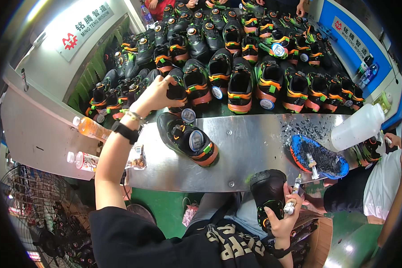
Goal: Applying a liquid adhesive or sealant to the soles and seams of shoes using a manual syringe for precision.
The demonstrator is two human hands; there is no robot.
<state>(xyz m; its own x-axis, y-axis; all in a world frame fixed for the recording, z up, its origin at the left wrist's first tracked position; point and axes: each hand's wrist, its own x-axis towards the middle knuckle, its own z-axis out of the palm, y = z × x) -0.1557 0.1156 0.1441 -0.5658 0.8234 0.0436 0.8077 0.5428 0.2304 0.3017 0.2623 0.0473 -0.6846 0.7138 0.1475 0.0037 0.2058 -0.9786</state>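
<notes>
Stretched to the front row of shoes, my left hand [157, 94] has its thumb and fingers curled around the heel of a black shoe [177, 92] with orange trim. Low on the right, my right hand [282, 219] holds another black shoe [269, 186] by its lower part. Between the fingers of that hand is also a syringe [294, 196], pointing up. A single black, orange and green shoe [183, 138] stands on the metal table [250, 147], with a round white-and-blue tag [196, 140] on it. The fingers under the right-hand shoe are partly hidden.
Rows of similar shoes [241, 85] fill the far side. At right lie a blue-rimmed pad [344, 166] covered in dark scraps, a second syringe [313, 166] and a white plastic bottle [357, 127]. Drink bottles [92, 128] lie left; a fan [29, 201] stands below. Other people work nearby.
</notes>
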